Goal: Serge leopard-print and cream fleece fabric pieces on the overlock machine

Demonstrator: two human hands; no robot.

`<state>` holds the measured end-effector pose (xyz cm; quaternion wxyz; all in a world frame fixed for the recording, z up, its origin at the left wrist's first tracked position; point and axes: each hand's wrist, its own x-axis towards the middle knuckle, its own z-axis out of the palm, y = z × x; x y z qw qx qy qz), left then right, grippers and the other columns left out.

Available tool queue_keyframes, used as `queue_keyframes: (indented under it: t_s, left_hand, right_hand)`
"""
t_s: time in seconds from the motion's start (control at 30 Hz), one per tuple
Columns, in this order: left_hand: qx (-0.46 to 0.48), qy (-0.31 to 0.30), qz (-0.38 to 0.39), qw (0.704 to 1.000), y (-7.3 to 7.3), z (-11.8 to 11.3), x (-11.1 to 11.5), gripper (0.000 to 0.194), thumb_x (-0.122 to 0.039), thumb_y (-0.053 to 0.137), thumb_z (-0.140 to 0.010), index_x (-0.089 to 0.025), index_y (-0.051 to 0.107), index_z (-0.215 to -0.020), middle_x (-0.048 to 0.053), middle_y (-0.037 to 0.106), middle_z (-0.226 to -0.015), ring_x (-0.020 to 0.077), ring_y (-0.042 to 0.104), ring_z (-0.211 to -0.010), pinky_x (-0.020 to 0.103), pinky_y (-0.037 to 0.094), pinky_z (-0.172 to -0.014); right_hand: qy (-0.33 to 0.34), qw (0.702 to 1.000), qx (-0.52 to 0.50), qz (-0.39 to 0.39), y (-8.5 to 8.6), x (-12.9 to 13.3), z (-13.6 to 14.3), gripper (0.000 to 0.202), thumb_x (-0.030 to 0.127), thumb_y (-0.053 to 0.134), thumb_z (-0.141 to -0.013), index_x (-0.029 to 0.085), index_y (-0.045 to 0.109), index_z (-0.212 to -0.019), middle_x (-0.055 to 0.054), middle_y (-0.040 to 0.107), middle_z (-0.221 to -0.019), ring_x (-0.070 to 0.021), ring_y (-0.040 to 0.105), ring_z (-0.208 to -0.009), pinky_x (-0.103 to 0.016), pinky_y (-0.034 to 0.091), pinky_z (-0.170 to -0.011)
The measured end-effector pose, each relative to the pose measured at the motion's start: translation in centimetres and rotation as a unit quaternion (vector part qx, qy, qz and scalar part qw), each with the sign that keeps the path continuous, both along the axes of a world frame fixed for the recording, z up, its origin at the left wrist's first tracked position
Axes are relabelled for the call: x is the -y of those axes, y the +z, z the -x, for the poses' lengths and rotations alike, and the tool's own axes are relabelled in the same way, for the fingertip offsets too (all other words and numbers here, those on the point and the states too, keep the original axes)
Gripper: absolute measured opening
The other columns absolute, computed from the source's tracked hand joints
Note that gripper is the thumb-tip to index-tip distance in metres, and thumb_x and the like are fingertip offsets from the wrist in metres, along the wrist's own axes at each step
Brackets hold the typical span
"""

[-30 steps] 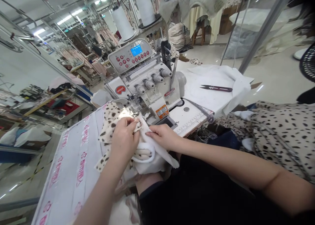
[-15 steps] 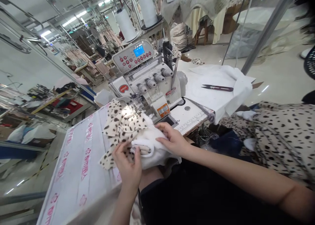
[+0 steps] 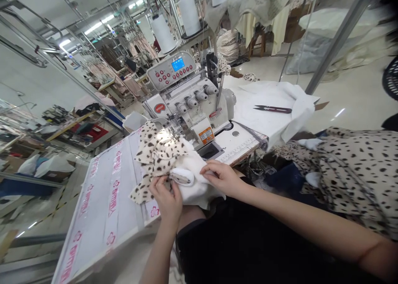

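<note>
A sewing machine [image 3: 199, 105] with a lit blue display stands on the table. Spotted fabric [image 3: 158, 151] lies under its lit needle area, bunched together with white fluffy fabric [image 3: 194, 163]. My left hand [image 3: 168, 197] pinches the spotted fabric beside a rolled white edge [image 3: 183, 176]. Fingers and thumb of my right hand [image 3: 222, 176] are closed on the white fabric, to the right of that roll. The fabric between both hands hangs over the table's front edge towards my lap.
Dark thread snips [image 3: 273, 109] rest on white cloth [image 3: 258, 122] right of the machine. Thread cones [image 3: 163, 33] stand behind it. Spotted fabric [image 3: 360, 168] is heaped at the right. A metal post [image 3: 338, 39] rises at the back right. Printed plastic [image 3: 102, 192] covers the table's left part.
My left thumb has come off the rolled edge, which shows more openly. My right fingers have drawn closer together on the white fabric. The view has shifted slightly.
</note>
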<state>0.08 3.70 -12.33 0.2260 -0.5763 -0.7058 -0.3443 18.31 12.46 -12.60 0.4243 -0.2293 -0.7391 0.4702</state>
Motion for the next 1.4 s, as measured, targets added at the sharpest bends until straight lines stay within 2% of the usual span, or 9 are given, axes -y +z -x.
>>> queue_keyframes:
  t_s: [0.3, 0.5, 0.6, 0.67, 0.77, 0.97, 1.17, 1.3, 1.4]
  left_hand:
    - [-0.004, 0.012, 0.070, 0.997, 1.0, 2.0, 0.5, 0.012, -0.017, 0.040, -0.082, -0.014, 0.049, -0.090, 0.010, 0.049, -0.090, 0.0227, 0.045, -0.094, 0.039, 0.039, -0.084]
    - [0.035, 0.076, -0.016, 0.996, 5.5, 0.6, 4.5, 0.017, -0.018, 0.043, -0.082, -0.018, 0.046, -0.099, 0.005, 0.053, -0.084, 0.0147, 0.052, -0.069, 0.025, 0.040, -0.058]
    - [-0.091, -0.070, 0.057, 0.992, 8.3, -1.7, 5.6, 0.014, -0.017, 0.047, -0.081, -0.019, 0.049, -0.094, 0.000, 0.053, -0.071, 0.0111, 0.050, -0.058, 0.022, 0.036, -0.051]
    - [-0.158, -0.193, 0.126, 0.960, 9.2, -3.3, 5.5, 0.015, -0.014, 0.050, -0.080, -0.018, 0.050, -0.094, -0.002, 0.049, -0.061, 0.0100, 0.046, -0.052, 0.022, 0.034, -0.048]
    - [-0.177, -0.270, 0.137, 0.936, 8.9, -5.1, 4.5, 0.023, -0.007, 0.052, -0.078, -0.013, 0.049, -0.100, 0.000, 0.050, -0.062, 0.0113, 0.046, -0.056, 0.023, 0.035, -0.051]
    - [-0.124, -0.287, 0.113, 0.943, 7.2, -6.2, 3.2, 0.023, -0.005, 0.052, -0.077, -0.012, 0.050, -0.099, 0.002, 0.052, -0.064, 0.0112, 0.046, -0.058, 0.023, 0.037, -0.053]
    - [-0.107, -0.258, 0.181, 0.943, 6.1, -5.5, 4.2, 0.023, -0.009, 0.050, -0.080, -0.016, 0.053, -0.102, 0.001, 0.050, -0.064, 0.0103, 0.048, -0.058, 0.021, 0.040, -0.053]
    - [-0.053, -0.285, 0.200, 0.936, 7.0, -6.0, 3.7, 0.020, -0.010, 0.049, -0.080, -0.017, 0.054, -0.098, 0.004, 0.054, -0.078, 0.0126, 0.053, -0.073, 0.024, 0.046, -0.065]
    - [-0.040, -0.281, 0.156, 0.946, 8.3, -5.4, 1.2, 0.022, -0.014, 0.049, -0.080, -0.016, 0.054, -0.101, 0.010, 0.053, -0.104, 0.0181, 0.050, -0.099, 0.032, 0.044, -0.086]
  right_hand:
    - [0.003, 1.000, 0.017, 0.016, 0.3, 0.2, -0.4, 0.019, 0.006, 0.050, -0.075, 0.015, 0.063, -0.085, -0.005, 0.058, -0.085, -0.0160, 0.056, -0.083, -0.028, 0.042, -0.076]
    - [0.014, 1.000, 0.002, 0.021, 1.3, 1.0, -0.4, 0.014, 0.011, 0.049, -0.079, 0.015, 0.062, -0.083, -0.005, 0.058, -0.082, -0.0145, 0.055, -0.078, -0.026, 0.042, -0.072]
    - [0.038, 0.999, -0.017, 0.006, 2.3, 1.7, -0.1, 0.014, 0.018, 0.047, -0.084, 0.014, 0.060, -0.081, -0.004, 0.056, -0.076, -0.0127, 0.053, -0.072, -0.023, 0.041, -0.067]
    - [0.042, 0.999, -0.021, -0.003, 2.7, 2.1, 0.2, 0.018, 0.021, 0.044, -0.085, 0.015, 0.059, -0.077, -0.002, 0.053, -0.071, -0.0118, 0.051, -0.067, -0.022, 0.040, -0.064]
    - [0.047, 0.998, -0.018, -0.025, 2.6, 2.5, 0.8, 0.019, 0.017, 0.045, -0.083, 0.015, 0.055, -0.068, -0.002, 0.050, -0.068, -0.0124, 0.050, -0.065, -0.023, 0.040, -0.062]
    - [0.112, 0.993, -0.005, -0.047, 1.7, 2.5, 1.3, 0.007, 0.010, 0.055, -0.068, 0.016, 0.054, -0.064, -0.003, 0.052, -0.079, -0.0155, 0.052, -0.076, -0.025, 0.043, -0.071]
    - [0.101, 0.993, -0.002, 0.056, 2.5, 1.1, -0.1, 0.023, 0.022, 0.043, -0.083, 0.014, 0.054, -0.065, 0.000, 0.047, -0.066, -0.0112, 0.047, -0.064, -0.021, 0.038, -0.061]
    - [0.076, 0.995, 0.048, 0.035, 2.3, 1.2, 0.4, 0.029, 0.032, 0.054, -0.078, 0.014, 0.048, -0.056, 0.003, 0.040, -0.060, -0.0095, 0.040, -0.059, -0.020, 0.032, -0.055]
    - [0.104, 0.993, 0.038, 0.033, 2.1, 1.5, 0.9, 0.025, 0.026, 0.053, -0.077, 0.014, 0.047, -0.056, 0.002, 0.041, -0.060, -0.0094, 0.040, -0.059, -0.019, 0.031, -0.055]
